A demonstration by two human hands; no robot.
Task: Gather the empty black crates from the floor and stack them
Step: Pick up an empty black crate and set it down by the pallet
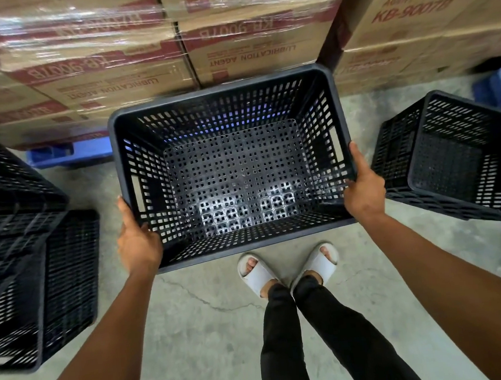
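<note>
I hold an empty black perforated crate (232, 173) in front of me, its open top facing up and its far end tilted slightly away. My left hand (137, 242) grips its left rim near the front corner. My right hand (364, 189) grips the right rim. Black crates (29, 269) lie at the left on the floor, apparently tipped on their sides. At the right, another black crate (458, 159) sits tilted, with its opening turned toward me.
Stacked cardboard boxes (117, 65), some wrapped in plastic film, rise just behind the held crate on blue pallets (58, 153). More boxes (428, 16) stand at the back right. My feet in white slides (286, 268) are on the cracked concrete floor (207, 330).
</note>
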